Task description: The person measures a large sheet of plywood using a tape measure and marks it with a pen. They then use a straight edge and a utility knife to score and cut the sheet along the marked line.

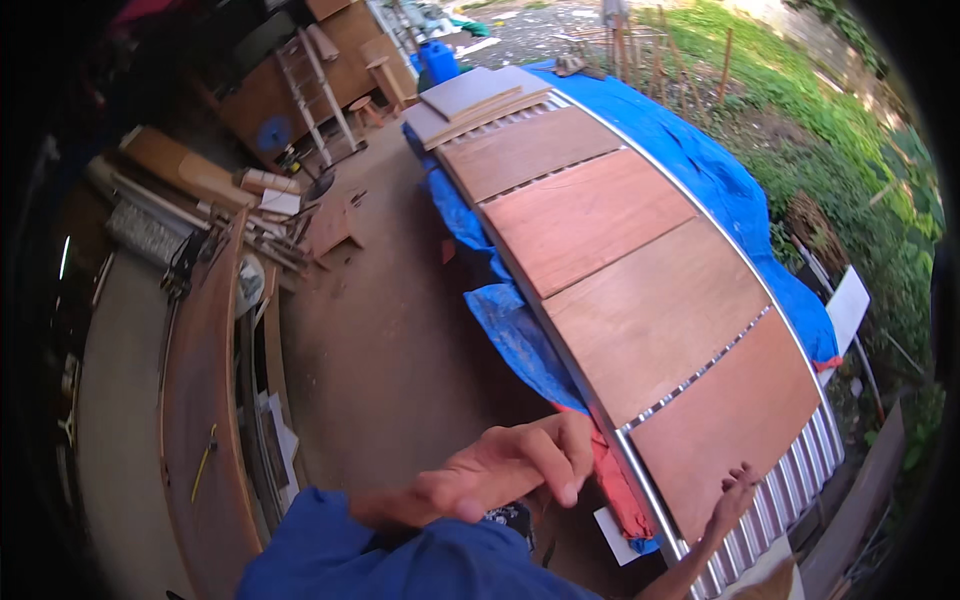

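Four thin brown wood panels lie in a row on a long ribbed metal rack (800, 480). My right hand (738, 488) is over the right part of the nearest panel (715, 400), its fingers spread and nothing in them. Whether it touches the panel I cannot tell. My left hand (520, 465) hangs in the air left of the rack, close to my blue shirt (430, 560). Its fingers are loosely bent and apart, with nothing visible in them. Beyond the nearest panel lie a lighter panel (650, 310), a reddish panel (590, 215) and a far panel (530, 150).
Blue tarp (690, 155) hangs along both sides of the rack. Stacked boards (480, 100) rest on its far end. A long brown board (205, 420) with a yellow tool (203, 470) stands to the left. Farther back are a ladder (315, 95) and scrap wood (330, 225).
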Motion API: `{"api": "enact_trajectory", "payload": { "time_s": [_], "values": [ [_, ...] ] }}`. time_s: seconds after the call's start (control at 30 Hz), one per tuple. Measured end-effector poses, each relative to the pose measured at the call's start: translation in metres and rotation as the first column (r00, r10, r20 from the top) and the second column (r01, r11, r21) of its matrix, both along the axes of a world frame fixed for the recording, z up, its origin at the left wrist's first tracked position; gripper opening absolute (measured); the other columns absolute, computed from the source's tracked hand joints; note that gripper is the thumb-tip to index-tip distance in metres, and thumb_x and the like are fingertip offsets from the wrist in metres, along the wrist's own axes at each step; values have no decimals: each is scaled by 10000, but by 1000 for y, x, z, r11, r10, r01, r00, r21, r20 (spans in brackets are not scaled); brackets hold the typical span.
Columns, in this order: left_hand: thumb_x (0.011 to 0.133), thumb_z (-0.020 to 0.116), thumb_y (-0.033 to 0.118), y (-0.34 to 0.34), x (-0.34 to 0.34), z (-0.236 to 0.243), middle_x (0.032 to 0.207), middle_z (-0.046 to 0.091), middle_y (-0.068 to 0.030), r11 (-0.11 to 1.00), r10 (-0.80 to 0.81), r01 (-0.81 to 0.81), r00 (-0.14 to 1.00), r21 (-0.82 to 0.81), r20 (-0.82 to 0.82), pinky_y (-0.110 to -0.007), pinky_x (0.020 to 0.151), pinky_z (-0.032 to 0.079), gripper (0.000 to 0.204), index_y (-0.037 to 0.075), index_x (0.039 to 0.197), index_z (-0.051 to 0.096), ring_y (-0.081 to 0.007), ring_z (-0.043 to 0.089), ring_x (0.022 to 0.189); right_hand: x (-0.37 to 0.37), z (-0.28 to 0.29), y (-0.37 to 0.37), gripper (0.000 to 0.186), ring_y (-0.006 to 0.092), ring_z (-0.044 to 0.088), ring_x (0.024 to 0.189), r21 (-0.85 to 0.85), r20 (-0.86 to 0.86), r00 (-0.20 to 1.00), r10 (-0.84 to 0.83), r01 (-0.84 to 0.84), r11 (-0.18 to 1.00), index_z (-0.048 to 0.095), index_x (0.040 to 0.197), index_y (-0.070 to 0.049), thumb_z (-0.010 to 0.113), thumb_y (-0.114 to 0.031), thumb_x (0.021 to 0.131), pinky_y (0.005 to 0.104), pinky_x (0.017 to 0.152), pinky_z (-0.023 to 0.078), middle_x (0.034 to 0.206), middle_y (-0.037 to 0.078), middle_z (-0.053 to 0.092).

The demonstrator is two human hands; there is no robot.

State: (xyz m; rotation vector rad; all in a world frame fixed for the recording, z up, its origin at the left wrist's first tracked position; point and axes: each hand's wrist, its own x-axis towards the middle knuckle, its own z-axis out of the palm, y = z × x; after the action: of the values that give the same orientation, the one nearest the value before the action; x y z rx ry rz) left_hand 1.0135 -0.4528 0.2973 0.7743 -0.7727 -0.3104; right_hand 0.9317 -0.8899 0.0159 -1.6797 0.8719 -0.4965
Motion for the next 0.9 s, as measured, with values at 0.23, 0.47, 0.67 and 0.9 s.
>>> {"api": "enact_trajectory", "payload": {
  "time_s": [0.23, 0.47, 0.67, 0.9],
  "values": [
    [967, 564, 733, 94, -132, 89, 1181, 641, -205, 790, 321, -69, 893, -610, 315, -390, 852, 439, 685, 144, 1176, 847, -242, 612, 920, 76, 55, 335, 438, 170, 670, 844, -174, 96, 467, 879, -862, 477, 665, 1275, 10, 433, -354, 1203, 344, 774, 550, 927, 104, 702],
    [999, 507, 693, 314, -348, 77, 1167, 638, -220, 325, 938, -527, 77, -785, 337, -376, 809, 409, 657, 138, 1091, 847, -253, 600, 868, -5, 71, 610, 503, 178, 661, 775, -214, -234, -238, 943, -933, -289, 690, 1228, -14, 463, -460, 1180, 337, 729, 542, 872, 98, 703],
    [1069, 419, 600, 434, -522, 69, 1174, 663, -204, -145, 808, -579, -537, -803, 241, -411, 885, 409, 557, 225, 1024, 828, -225, 548, 788, -180, 92, 875, 329, 265, 695, 727, -235, -454, -627, 633, -601, -764, 748, 1058, -5, 609, -298, 1118, 429, 689, 537, 834, 199, 711],
    [1119, 381, 483, 509, -638, 60, 1078, 744, -93, -412, 735, -727, -621, -549, 271, -469, 776, 385, 560, 155, 985, 814, -229, 527, 759, -289, 92, 1105, 138, 445, 658, 827, -672, -270, -858, 436, -156, -724, 699, 981, -7, 735, -137, 1013, 513, 712, 508, 901, 208, 668]
  ]
}}
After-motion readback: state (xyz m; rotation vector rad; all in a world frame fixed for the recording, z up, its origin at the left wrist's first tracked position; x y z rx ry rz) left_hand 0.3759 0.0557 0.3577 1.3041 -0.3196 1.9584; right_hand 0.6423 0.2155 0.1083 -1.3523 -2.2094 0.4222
